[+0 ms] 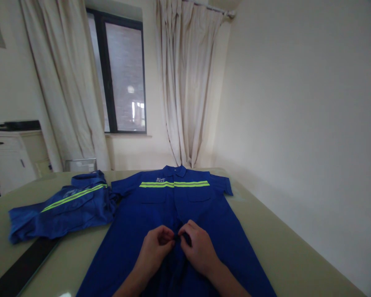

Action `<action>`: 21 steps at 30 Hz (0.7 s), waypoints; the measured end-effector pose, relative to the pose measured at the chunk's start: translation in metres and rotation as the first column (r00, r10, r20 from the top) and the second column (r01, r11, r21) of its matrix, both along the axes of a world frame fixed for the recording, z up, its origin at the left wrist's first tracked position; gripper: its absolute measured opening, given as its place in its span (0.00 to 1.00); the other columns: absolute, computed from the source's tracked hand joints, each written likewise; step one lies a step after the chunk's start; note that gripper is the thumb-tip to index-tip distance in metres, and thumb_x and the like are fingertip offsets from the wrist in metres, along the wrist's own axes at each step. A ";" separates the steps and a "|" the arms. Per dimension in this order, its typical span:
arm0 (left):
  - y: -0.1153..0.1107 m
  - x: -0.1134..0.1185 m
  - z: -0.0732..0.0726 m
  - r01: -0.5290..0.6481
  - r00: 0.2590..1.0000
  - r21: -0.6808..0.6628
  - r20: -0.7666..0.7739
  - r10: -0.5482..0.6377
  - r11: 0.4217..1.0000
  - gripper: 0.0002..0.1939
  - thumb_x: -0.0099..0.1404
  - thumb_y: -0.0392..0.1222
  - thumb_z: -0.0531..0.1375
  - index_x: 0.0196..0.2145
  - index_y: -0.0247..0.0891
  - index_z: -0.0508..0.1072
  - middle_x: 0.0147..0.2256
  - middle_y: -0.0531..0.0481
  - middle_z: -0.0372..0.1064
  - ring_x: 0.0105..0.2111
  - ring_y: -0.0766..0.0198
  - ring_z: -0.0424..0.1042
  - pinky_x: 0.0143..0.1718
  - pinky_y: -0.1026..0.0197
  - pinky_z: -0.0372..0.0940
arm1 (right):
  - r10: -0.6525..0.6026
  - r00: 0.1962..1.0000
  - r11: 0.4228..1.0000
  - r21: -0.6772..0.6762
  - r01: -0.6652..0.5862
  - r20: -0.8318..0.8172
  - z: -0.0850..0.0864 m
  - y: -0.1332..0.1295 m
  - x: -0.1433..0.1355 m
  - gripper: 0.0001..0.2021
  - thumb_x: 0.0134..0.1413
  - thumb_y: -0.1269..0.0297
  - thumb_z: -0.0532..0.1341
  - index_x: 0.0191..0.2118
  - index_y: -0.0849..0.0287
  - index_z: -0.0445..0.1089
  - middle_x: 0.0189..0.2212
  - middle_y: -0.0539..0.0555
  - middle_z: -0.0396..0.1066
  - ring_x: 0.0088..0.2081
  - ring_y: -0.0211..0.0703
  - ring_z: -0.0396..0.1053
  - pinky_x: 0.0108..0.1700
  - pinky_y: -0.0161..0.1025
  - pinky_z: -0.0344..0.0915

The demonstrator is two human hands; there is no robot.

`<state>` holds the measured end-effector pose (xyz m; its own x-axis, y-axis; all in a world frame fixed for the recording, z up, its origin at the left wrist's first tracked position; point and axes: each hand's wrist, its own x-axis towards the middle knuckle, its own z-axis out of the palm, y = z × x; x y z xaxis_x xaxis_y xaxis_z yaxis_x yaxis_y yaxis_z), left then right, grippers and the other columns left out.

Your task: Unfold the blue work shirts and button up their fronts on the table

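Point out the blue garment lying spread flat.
The garment beneath the left hand and right hand, both sleeves out; the other garment, on the left, lies bunched.

Blue shirt (153,216) under the fingers (166,229): matt cloth, lightly creased. Stripes (191,184) beyond the fingers: smooth-looking bands, finish hard to call. Second garment (80,208) left of the fingers: matt cloth too, well rumpled. Tabletop (284,237) around them: smooth, semi-gloss (bright reflection low, left of the fingers). Dark strip (23,266) lower left of the fingers: smooth, material unclear. Far beyond: matt cloth curtains (188,70), glossy window glass (125,76). Right of fingers: matt wall (306,111).
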<state>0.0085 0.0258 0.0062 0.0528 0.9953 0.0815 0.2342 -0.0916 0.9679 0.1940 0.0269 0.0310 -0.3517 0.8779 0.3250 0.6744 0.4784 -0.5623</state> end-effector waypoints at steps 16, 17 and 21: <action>-0.025 0.006 0.011 0.266 0.865 0.206 -0.482 -0.139 0.942 0.12 0.67 0.44 0.57 0.43 0.44 0.79 0.46 0.44 0.77 0.49 0.52 0.72 0.54 0.50 0.64 | -0.178 0.984 0.978 -0.120 0.174 -0.027 -0.001 0.014 0.016 0.17 0.55 0.72 0.56 0.45 0.51 0.77 0.42 0.52 0.80 0.45 0.46 0.75 0.48 0.39 0.64; -0.030 0.007 0.013 0.314 0.811 0.209 -0.566 -0.147 0.926 0.14 0.65 0.42 0.59 0.48 0.46 0.78 0.52 0.44 0.75 0.54 0.50 0.70 0.58 0.48 0.62 | -0.156 0.988 0.979 -0.135 0.153 -0.010 -0.004 0.016 0.018 0.16 0.58 0.71 0.55 0.44 0.51 0.78 0.43 0.52 0.80 0.47 0.47 0.75 0.49 0.39 0.63; -0.044 0.009 0.017 0.471 0.676 0.103 -0.681 -0.283 0.876 0.29 0.66 0.44 0.59 0.65 0.54 0.66 0.69 0.48 0.57 0.69 0.47 0.55 0.70 0.39 0.46 | -0.032 0.999 0.991 -0.130 0.030 -0.016 -0.011 0.022 0.022 0.16 0.64 0.67 0.54 0.42 0.51 0.80 0.43 0.51 0.80 0.47 0.43 0.75 0.50 0.36 0.63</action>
<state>0.0175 -0.0185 0.0232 0.5502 0.8255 0.1256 0.6642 -0.5238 0.5333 0.2157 0.0487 0.0201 -0.3189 0.9233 0.2139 0.6772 0.3799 -0.6301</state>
